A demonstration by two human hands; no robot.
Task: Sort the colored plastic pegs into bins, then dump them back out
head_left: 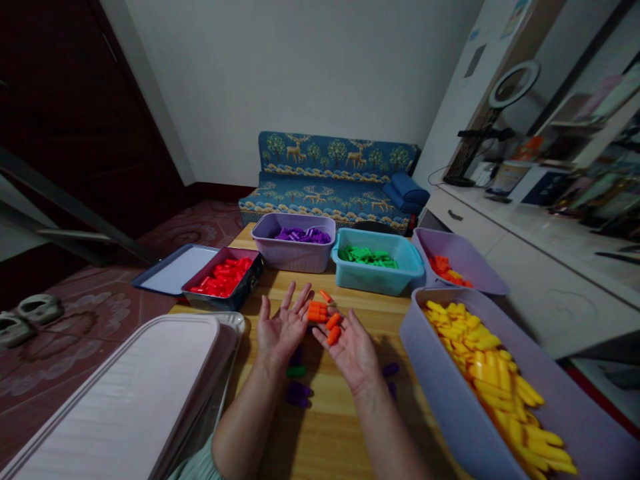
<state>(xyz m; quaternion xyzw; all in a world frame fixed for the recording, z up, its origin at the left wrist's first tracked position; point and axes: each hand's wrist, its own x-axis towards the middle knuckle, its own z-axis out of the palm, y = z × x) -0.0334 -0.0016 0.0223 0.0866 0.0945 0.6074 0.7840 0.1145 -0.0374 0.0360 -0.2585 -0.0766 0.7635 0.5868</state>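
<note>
My left hand [283, 325] and my right hand [351, 347] are held palm-up side by side over the wooden table [325, 427], fingers spread. Several orange capsule-shaped pieces [324, 317] rest across the fingers of both hands, where they meet. Below the hands, loose purple pieces [299, 393] and one green piece [296, 371] lie on the table. Neither hand is closed round anything.
Sorting bins ring the hands: red pieces in a dark tin [223, 279], purple tub [295, 243], teal tub with green pieces [374, 261], lilac tub with orange pieces [457, 263], big lilac tub of yellow pieces [480, 373]. A lidded box [130, 400] sits left.
</note>
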